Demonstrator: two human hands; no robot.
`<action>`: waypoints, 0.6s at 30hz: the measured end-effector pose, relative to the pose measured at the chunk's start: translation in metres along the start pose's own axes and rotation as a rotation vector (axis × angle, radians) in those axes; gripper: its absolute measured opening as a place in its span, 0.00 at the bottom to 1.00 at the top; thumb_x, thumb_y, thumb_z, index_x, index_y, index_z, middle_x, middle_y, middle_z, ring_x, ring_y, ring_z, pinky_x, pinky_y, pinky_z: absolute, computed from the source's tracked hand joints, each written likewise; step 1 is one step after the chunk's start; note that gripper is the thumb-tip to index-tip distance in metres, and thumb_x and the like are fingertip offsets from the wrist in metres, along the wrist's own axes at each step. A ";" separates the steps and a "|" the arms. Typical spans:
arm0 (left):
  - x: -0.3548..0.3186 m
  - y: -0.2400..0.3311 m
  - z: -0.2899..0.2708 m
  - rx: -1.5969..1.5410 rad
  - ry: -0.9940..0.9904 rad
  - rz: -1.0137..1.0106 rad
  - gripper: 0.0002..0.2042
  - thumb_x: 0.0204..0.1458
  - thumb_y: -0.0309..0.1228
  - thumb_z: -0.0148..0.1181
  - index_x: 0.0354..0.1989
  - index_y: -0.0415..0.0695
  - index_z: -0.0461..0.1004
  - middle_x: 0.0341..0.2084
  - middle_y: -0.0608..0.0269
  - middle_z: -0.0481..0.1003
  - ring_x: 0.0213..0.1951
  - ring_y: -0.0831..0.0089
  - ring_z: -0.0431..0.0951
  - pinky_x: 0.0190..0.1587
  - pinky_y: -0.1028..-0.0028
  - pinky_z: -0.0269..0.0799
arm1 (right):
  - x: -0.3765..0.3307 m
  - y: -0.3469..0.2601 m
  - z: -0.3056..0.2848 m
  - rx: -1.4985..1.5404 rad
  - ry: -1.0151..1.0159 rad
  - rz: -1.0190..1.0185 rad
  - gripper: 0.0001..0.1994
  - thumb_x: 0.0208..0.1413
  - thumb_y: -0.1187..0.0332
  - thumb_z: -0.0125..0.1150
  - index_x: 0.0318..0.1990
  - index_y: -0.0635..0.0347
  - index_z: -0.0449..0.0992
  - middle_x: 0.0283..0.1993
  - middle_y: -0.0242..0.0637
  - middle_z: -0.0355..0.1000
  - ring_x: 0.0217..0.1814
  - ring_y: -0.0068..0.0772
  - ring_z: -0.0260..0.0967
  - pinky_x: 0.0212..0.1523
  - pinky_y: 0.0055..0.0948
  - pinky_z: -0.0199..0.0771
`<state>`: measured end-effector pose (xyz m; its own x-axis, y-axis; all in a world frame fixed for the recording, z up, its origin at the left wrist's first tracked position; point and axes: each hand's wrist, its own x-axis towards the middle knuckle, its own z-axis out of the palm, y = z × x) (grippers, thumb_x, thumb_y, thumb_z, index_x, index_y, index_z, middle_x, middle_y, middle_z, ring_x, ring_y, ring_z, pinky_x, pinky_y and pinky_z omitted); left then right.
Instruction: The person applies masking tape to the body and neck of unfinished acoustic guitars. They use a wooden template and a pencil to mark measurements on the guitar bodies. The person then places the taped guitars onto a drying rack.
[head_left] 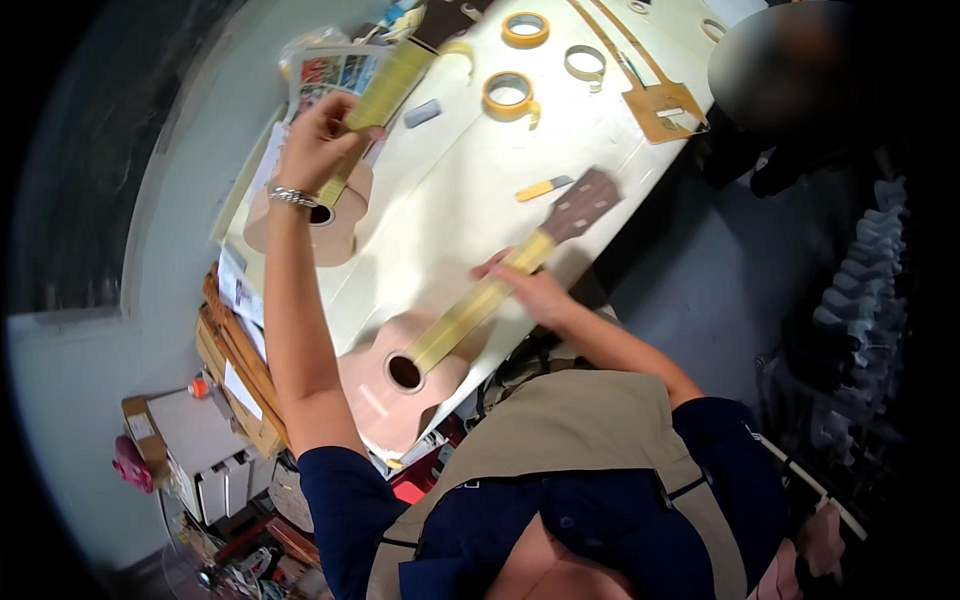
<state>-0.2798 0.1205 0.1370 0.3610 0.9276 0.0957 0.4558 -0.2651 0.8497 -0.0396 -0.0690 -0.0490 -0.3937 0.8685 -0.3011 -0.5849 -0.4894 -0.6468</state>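
Two unfinished ukuleles with pale pinkish bodies are on the white table, their fretboards covered in yellow masking tape. My left hand [325,145] is closed around the taped neck of the far ukulele [340,228], whose dark headstock reaches the top edge of the view. Nearer to me lies the second ukulele [395,390], its round soundhole facing up and its dark headstock pointing to the far right. My right hand [530,290] wraps round its neck just below the headstock, slightly blurred. Beside that headstock lies a yellow-handled cutter knife [544,188].
Orange masking tape rolls [508,95] and a thinner tape ring [585,63] lie at the far side of the white table [440,180]. A grey block [422,113] sits near the far neck. A brown ukulele-shaped template [663,112] is at the far right. Another person [790,80] stands beyond.
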 end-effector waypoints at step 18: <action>-0.174 0.104 0.040 -0.486 0.776 0.436 0.14 0.52 0.20 0.51 0.47 0.31 0.61 0.22 0.62 0.66 0.21 0.77 0.64 0.27 0.78 0.62 | -0.079 -0.151 0.212 -0.365 -0.084 -1.077 0.05 0.53 0.79 0.48 0.38 0.62 0.64 0.21 0.25 0.59 0.19 0.17 0.56 0.20 0.16 0.58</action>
<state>-0.2628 -0.0785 0.1882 -0.2904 0.7359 0.6117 -0.0321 -0.6463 0.7624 -0.0704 -0.0802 0.2211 0.1340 0.8085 0.5731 -0.4121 0.5714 -0.7097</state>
